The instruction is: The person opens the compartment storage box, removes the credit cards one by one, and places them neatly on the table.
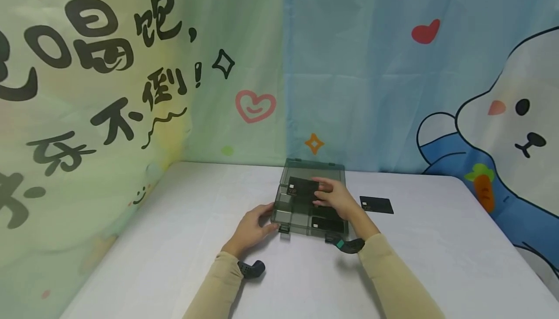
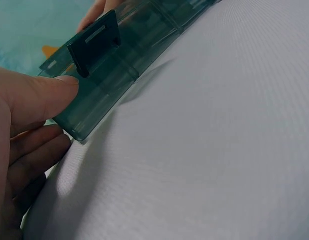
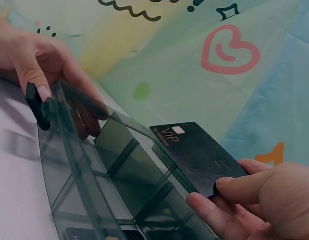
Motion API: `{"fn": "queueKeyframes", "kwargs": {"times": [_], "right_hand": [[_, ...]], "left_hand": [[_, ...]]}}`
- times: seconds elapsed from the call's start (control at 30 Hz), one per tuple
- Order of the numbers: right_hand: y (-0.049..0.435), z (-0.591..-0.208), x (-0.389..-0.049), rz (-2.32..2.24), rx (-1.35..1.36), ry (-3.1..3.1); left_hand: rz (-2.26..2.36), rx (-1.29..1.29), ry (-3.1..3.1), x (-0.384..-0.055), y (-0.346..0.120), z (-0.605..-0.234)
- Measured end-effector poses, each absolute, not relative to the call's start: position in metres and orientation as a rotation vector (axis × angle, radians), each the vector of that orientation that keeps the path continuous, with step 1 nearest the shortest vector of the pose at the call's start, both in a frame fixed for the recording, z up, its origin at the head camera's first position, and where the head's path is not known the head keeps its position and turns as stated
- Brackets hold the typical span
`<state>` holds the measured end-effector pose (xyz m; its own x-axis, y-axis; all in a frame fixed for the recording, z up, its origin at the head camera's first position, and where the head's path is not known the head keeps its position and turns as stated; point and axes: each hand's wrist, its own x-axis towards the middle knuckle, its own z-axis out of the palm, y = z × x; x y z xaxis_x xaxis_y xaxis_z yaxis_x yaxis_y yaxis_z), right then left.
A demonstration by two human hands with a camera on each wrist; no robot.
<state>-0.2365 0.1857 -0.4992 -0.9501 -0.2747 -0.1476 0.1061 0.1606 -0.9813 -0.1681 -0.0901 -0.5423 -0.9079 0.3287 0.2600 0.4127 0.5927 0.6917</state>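
Note:
A clear dark-green plastic box (image 1: 314, 164) with divided compartments stands on the table. My left hand (image 1: 251, 229) grips its front left corner, thumb on the front wall beside a dark latch (image 2: 97, 42) and fingers round the side. Over the box, my right hand (image 1: 334, 195) pinches a black VIP card (image 3: 194, 155) by one end, thumb on top. The card is tilted above the compartments. Another black card (image 1: 327, 224) lies in the front right of the box. To the right, a third black card (image 1: 376, 205) lies flat on the table.
The white-covered table (image 1: 436, 260) extends on both sides of the box. Behind it hangs a printed cloth backdrop (image 1: 340, 100), close to the box's back edge. Dark straps with camera parts are on both wrists.

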Motion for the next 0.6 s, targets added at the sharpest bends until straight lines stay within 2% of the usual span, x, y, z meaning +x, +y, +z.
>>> {"fn": "queueKeyframes", "kwargs": {"times": [0.6], "right_hand": [[0.187, -0.488, -0.225, -1.876, -0.154, 2.173]], "left_hand": [[-1.221, -0.618, -2.709, -0.169, -0.091, -0.545]]}}
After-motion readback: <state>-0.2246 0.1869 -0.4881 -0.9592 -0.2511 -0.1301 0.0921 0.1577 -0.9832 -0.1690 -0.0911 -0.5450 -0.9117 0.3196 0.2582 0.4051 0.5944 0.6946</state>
